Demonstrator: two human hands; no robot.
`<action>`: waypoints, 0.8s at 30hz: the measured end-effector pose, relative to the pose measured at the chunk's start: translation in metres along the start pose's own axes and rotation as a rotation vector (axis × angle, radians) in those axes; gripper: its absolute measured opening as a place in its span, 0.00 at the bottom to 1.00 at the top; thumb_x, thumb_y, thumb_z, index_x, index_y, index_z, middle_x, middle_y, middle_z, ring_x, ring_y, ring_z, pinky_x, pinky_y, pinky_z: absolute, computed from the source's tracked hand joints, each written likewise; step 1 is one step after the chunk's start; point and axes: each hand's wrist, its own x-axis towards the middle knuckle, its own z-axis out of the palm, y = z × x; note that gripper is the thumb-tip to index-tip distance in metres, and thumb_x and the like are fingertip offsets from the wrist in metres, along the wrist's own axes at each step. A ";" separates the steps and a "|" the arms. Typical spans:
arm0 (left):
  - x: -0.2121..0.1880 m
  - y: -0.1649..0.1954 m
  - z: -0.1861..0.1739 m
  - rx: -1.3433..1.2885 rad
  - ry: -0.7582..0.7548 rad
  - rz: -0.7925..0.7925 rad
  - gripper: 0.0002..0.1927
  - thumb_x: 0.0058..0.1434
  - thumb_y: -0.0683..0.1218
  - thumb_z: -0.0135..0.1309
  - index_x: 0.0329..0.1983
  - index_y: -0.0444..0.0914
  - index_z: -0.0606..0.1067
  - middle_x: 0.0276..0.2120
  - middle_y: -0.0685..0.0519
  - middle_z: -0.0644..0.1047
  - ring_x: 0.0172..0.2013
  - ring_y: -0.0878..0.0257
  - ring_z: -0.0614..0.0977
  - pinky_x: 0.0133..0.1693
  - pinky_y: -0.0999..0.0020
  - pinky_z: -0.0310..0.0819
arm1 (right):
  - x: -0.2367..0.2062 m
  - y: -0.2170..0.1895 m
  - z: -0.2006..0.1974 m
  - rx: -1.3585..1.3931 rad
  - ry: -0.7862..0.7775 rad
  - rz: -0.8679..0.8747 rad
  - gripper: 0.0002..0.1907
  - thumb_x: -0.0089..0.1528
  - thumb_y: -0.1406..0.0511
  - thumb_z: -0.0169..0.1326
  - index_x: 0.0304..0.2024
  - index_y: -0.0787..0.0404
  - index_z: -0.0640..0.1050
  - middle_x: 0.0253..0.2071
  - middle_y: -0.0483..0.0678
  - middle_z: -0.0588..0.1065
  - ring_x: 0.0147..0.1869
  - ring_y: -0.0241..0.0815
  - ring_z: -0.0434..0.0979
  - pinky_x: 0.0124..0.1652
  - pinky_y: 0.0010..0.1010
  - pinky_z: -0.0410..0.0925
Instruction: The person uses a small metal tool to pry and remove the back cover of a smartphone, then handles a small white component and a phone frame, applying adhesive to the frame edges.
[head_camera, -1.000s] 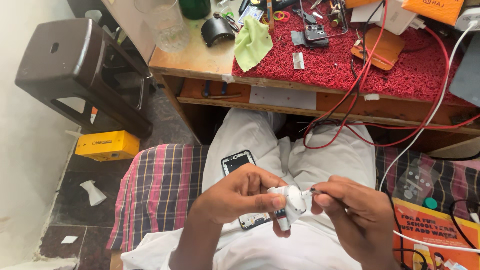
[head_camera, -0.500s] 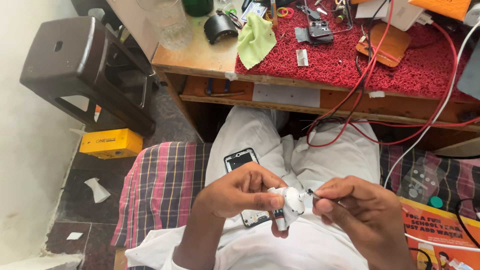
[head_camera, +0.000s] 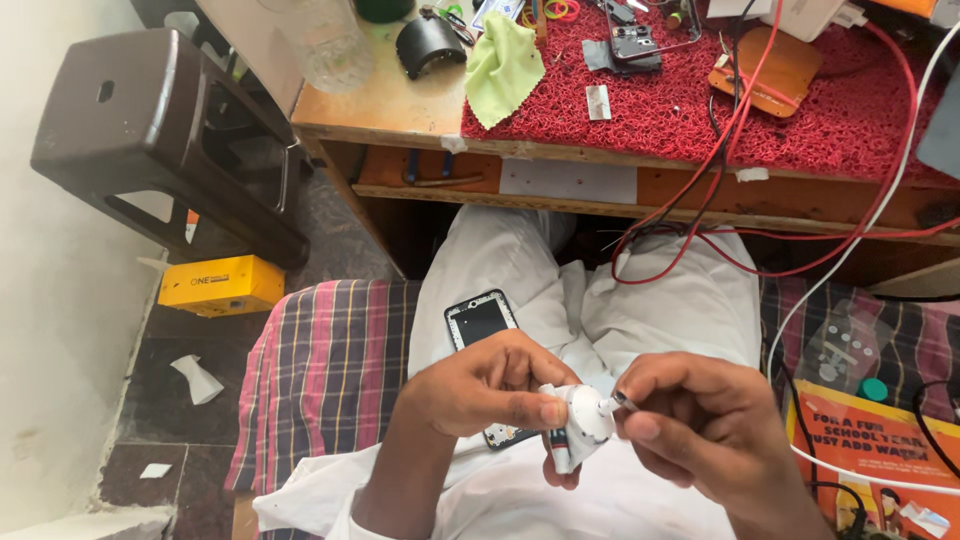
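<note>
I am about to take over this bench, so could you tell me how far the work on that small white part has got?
Done: a phone lies on the lap with its back off. In hand: the left hand grips the small white part, and the right hand holds a thin tool to it. Left: the part is not yet back in the phone, and another opened phone waits on the red mat.

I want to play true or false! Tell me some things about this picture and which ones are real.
1. The left hand holds a small white part. True.
2. A phone lies on the person's lap. True.
3. The cloth on the desk is blue. False: it is light green.
4. The mat on the desk is red. True.
5. The right hand is empty. False: it pinches a thin tool against the white part.
</note>
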 end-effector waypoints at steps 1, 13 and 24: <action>0.000 0.000 -0.001 0.007 0.010 0.005 0.22 0.73 0.45 0.60 0.54 0.18 0.74 0.36 0.38 0.81 0.36 0.53 0.86 0.40 0.64 0.81 | 0.002 -0.002 0.006 -0.206 0.047 -0.080 0.07 0.63 0.76 0.58 0.44 0.76 0.78 0.34 0.53 0.79 0.26 0.31 0.73 0.22 0.20 0.64; 0.017 -0.013 -0.009 -0.070 -0.028 0.018 0.20 0.74 0.47 0.58 0.50 0.20 0.75 0.34 0.36 0.81 0.34 0.51 0.85 0.39 0.61 0.83 | 0.008 0.002 0.001 -0.246 0.062 -0.064 0.09 0.67 0.68 0.57 0.43 0.72 0.78 0.25 0.48 0.75 0.27 0.34 0.71 0.28 0.24 0.65; 0.024 -0.021 -0.006 -0.047 0.010 -0.034 0.20 0.74 0.46 0.56 0.48 0.18 0.74 0.35 0.37 0.81 0.35 0.52 0.86 0.43 0.60 0.83 | 0.001 -0.018 -0.012 -0.036 0.055 -0.162 0.10 0.64 0.77 0.57 0.46 0.71 0.72 0.41 0.57 0.71 0.33 0.32 0.65 0.29 0.22 0.60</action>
